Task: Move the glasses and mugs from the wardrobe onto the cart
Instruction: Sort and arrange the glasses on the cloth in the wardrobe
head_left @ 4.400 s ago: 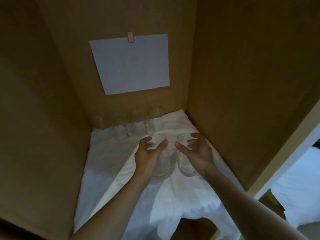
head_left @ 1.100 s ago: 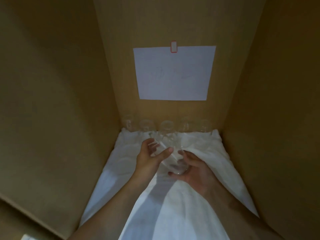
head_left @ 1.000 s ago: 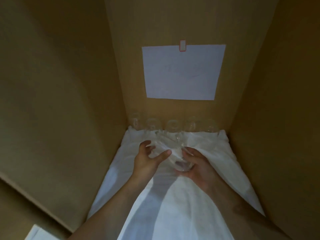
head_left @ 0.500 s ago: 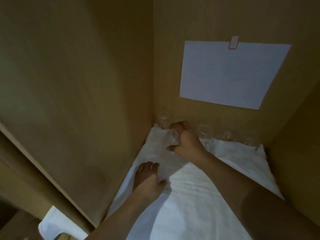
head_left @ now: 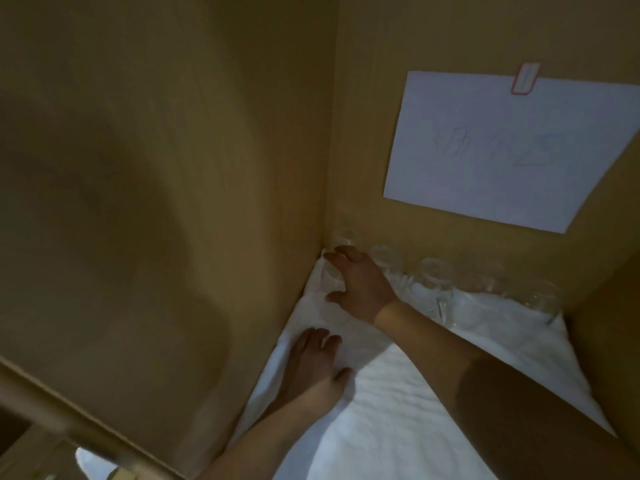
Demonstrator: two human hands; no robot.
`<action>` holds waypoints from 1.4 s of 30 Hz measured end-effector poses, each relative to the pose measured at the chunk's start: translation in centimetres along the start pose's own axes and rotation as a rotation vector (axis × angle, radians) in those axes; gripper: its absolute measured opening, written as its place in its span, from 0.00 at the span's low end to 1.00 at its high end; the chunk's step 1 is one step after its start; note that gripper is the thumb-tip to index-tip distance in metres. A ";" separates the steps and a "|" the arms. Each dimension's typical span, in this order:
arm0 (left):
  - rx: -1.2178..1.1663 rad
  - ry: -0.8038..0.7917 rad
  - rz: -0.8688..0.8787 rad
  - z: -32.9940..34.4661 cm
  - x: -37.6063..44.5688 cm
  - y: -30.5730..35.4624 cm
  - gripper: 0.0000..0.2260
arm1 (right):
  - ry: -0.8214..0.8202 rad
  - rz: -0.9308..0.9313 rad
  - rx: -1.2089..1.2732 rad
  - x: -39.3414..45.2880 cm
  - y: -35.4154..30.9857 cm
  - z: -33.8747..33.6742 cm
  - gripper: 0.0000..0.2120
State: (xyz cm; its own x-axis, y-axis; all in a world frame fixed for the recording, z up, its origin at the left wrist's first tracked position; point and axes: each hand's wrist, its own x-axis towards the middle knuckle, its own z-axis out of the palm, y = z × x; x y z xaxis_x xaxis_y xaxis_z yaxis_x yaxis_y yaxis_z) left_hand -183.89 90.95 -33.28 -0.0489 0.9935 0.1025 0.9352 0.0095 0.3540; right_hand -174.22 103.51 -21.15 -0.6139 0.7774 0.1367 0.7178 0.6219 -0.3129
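The right hand (head_left: 360, 289) curls its fingers (head_left: 337, 256) around an upright glass (head_left: 330, 277) in the wardrobe's back-left corner; the left hand (head_left: 313, 362) lies flat, holding nothing, nearer the viewer.

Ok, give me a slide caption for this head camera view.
Right hand reaches a clear glass in the wardrobe's back corner; left hand rests on the white cloth.

Glasses (head_left: 434, 273) line the wardrobe's back wall (head_left: 363, 133) on a cloth (head_left: 433, 393), below a paper sheet (head_left: 502, 150).
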 end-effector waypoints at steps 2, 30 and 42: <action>-0.017 0.041 -0.008 -0.2 0.3 0.1 0.26 | 0.001 0.002 0.001 0.1 0.1 0.1 0.41; -0.061 0.119 0.336 -3.8 -9.9 13.4 0.24 | 0.143 0.479 0.042 -27.6 2.5 -4.3 0.39; -0.049 0.149 0.292 -6.5 -20.1 14.8 0.25 | 0.177 0.442 0.036 -37.8 -2.6 -3.6 0.38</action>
State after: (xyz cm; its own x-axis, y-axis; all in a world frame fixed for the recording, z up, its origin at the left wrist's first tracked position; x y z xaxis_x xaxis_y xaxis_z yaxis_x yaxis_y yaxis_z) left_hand -171.33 70.36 -24.01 0.1644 0.9260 0.3399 0.8996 -0.2821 0.3333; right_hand -151.73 72.88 -22.15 -0.1843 0.9728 0.1400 0.8838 0.2264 -0.4094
